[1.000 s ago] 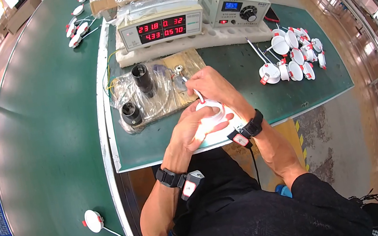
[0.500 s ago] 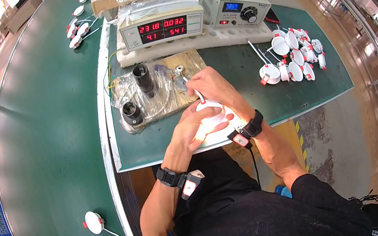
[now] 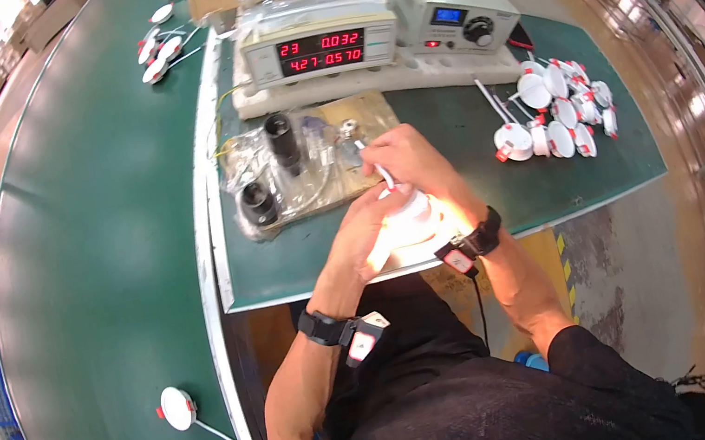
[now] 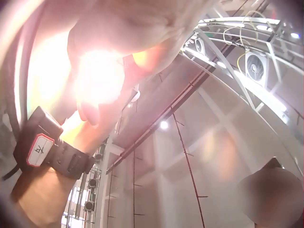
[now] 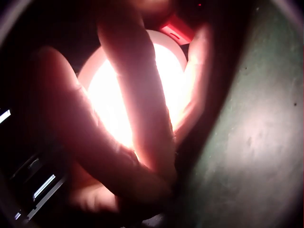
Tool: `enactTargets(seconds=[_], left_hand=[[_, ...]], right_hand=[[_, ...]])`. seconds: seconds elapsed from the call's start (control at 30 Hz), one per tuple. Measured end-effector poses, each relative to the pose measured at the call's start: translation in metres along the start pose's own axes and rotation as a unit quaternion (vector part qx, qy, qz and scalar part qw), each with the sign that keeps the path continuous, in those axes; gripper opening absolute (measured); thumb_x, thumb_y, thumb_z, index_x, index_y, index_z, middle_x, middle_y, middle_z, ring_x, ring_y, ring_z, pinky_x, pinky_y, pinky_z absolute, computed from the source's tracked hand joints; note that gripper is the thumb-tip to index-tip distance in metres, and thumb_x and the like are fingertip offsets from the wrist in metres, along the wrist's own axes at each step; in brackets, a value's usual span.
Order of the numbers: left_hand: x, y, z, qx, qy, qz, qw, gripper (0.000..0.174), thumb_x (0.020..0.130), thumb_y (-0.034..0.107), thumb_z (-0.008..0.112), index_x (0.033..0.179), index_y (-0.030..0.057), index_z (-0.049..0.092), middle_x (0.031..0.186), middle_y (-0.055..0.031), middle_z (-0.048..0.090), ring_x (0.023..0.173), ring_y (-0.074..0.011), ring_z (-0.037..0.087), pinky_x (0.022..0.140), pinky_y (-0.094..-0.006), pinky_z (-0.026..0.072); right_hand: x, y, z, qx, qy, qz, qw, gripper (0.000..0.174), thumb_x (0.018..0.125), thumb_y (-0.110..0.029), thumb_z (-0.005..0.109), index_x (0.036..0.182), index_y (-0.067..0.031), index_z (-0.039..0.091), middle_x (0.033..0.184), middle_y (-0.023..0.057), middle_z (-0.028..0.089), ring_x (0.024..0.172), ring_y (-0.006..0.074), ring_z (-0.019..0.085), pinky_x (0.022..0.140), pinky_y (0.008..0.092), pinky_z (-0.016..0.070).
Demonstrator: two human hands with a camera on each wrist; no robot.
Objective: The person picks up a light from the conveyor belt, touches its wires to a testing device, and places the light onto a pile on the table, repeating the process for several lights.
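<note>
A round white lamp (image 3: 413, 217) glows brightly between the two hands at the table's front. My left hand (image 3: 362, 235) grips its body, and in the right wrist view the fingers (image 5: 142, 95) of a hand lie across the lit face (image 5: 109, 102), beside a red clip (image 5: 176, 29). With its fingertips my right hand (image 3: 414, 162) pinches the lamp's white cable (image 3: 382, 174), just above the lamp. The cable's far end reaches a metal connector (image 3: 349, 129) on the wooden board (image 3: 371, 108). Glare hides much of the lamp in the left wrist view.
Two black cylinders (image 3: 282, 143) (image 3: 258, 203) stand on the plastic-wrapped board. Behind are a red-digit meter (image 3: 323, 53) and a grey box with a dial (image 3: 457, 13). Several white lamps (image 3: 560, 139) are heaped at right; another lamp (image 3: 178, 408) lies on the green surface at left.
The head view has shifted slightly, moving the scene to the right. The lamp's glowing face shows more strongly between the hands, and the meter's digits differ. Both hands keep their hold.
</note>
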State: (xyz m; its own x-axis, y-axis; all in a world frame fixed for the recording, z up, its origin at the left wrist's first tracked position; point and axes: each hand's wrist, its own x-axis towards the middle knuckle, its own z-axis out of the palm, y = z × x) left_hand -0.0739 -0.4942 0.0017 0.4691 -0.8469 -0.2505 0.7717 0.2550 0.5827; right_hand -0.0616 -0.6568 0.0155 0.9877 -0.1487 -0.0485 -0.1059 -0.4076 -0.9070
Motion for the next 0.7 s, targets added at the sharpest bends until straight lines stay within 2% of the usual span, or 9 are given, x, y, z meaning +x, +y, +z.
enactTargets(seconds=[0.13, 0.2, 0.27, 0.37, 0.5, 0.53, 0.6, 0.67, 0.7], left_hand=[[-0.047, -0.005, -0.009, 0.2, 0.152, 0.164, 0.954, 0.028, 0.103, 0.024, 0.062, 0.112, -0.0008, 0.069, 0.097, -0.0065, 0.073, 0.09, -0.0135, 0.069, 0.079, -0.0285, 0.0542], [-0.131, 0.023, 0.003, 0.314, 0.261, 0.202, 0.89, 0.027, 0.104, 0.024, 0.06, 0.111, -0.0008, 0.069, 0.094, -0.0042, 0.071, 0.086, -0.0109, 0.065, 0.082, -0.0261, 0.0518], [-0.222, -0.001, -0.025, 0.386, 0.445, 0.35, 0.728, 0.024, 0.103, 0.02, 0.061, 0.11, -0.0009, 0.069, 0.094, -0.0044, 0.072, 0.089, -0.0115, 0.066, 0.083, -0.0267, 0.0527], [-0.382, -0.051, -0.041, 0.353, 0.723, 0.308, 0.508, 0.019, 0.096, 0.017, 0.064, 0.102, 0.0015, 0.073, 0.114, -0.015, 0.071, 0.095, -0.0225, 0.069, 0.085, -0.034, 0.0529], [-0.526, -0.156, -0.03, 0.356, 0.896, -0.055, 0.258, 0.036, 0.096, 0.024, 0.06, 0.109, -0.0089, 0.065, 0.131, -0.0332, 0.056, 0.127, -0.0452, 0.05, 0.108, -0.0507, 0.0383], [-0.531, -0.18, -0.036, 0.446, 0.888, -0.11, -0.027, 0.036, 0.095, 0.024, 0.062, 0.107, -0.01, 0.064, 0.133, -0.0341, 0.053, 0.127, -0.048, 0.047, 0.108, -0.0509, 0.0379], [-0.525, -0.184, -0.023, 0.486, 0.853, -0.096, -0.162, 0.034, 0.094, 0.025, 0.064, 0.109, -0.0059, 0.065, 0.124, -0.0291, 0.06, 0.117, -0.0449, 0.054, 0.104, -0.0499, 0.041], [-0.492, -0.159, -0.009, 0.512, 0.846, 0.082, 0.123, 0.036, 0.093, 0.026, 0.067, 0.114, -0.0022, 0.064, 0.113, -0.023, 0.065, 0.103, -0.0402, 0.06, 0.095, -0.0479, 0.0472], [-0.462, -0.144, -0.004, 0.523, 0.83, 0.095, 0.17, 0.038, 0.092, 0.028, 0.069, 0.116, -0.0019, 0.065, 0.112, -0.0213, 0.067, 0.103, -0.0382, 0.062, 0.093, -0.0461, 0.049]], right_hand=[[-0.015, 0.006, -0.005, -0.023, -0.053, -0.171, 0.984, 0.03, 0.097, -0.029, 0.063, 0.087, -0.0018, 0.07, 0.071, -0.0045, 0.057, 0.063, 0.0084, 0.053, 0.055, 0.0267, 0.0418], [-0.025, 0.0, -0.012, 0.091, -0.058, 0.05, 0.993, 0.03, 0.102, -0.027, 0.059, 0.086, -0.0053, 0.072, 0.064, -0.0049, 0.052, 0.054, 0.004, 0.042, 0.048, 0.0232, 0.0287], [-0.04, 0.015, -0.029, 0.082, -0.08, 0.025, 0.993, 0.036, 0.106, -0.031, 0.055, 0.088, -0.0032, 0.069, 0.059, -0.0058, 0.045, 0.048, 0.0023, 0.036, 0.043, 0.0213, 0.0214], [-0.055, 0.021, -0.035, 0.071, -0.077, 0.002, 0.994, 0.037, 0.107, -0.032, 0.053, 0.09, -0.0035, 0.066, 0.058, -0.0053, 0.043, 0.046, 0.0016, 0.032, 0.042, 0.0212, 0.0191], [-0.054, 0.013, -0.025, 0.08, -0.095, -0.005, 0.992, 0.034, 0.107, -0.032, 0.053, 0.091, -0.0052, 0.066, 0.058, -0.0051, 0.043, 0.047, 0.0013, 0.033, 0.042, 0.0199, 0.0192], [-0.051, 0.011, -0.018, 0.088, -0.101, -0.022, 0.991, 0.034, 0.107, -0.032, 0.053, 0.091, -0.0055, 0.066, 0.059, -0.0056, 0.043, 0.047, 0.0009, 0.032, 0.042, 0.0197, 0.0188], [-0.051, 0.004, -0.006, 0.102, -0.095, -0.055, 0.989, 0.033, 0.108, -0.032, 0.053, 0.092, -0.0061, 0.065, 0.061, -0.0066, 0.043, 0.048, 0.0001, 0.031, 0.043, 0.0193, 0.0178], [-0.053, -0.006, 0.003, 0.111, -0.119, -0.059, 0.985, 0.032, 0.108, -0.031, 0.053, 0.093, -0.0054, 0.066, 0.061, -0.0063, 0.044, 0.049, 0.0001, 0.032, 0.043, 0.0192, 0.0182], [-0.053, -0.01, 0.007, 0.115, -0.128, -0.057, 0.983, 0.032, 0.108, -0.031, 0.053, 0.093, -0.0052, 0.066, 0.061, -0.0061, 0.044, 0.049, 0.0001, 0.032, 0.043, 0.0192, 0.0182]])
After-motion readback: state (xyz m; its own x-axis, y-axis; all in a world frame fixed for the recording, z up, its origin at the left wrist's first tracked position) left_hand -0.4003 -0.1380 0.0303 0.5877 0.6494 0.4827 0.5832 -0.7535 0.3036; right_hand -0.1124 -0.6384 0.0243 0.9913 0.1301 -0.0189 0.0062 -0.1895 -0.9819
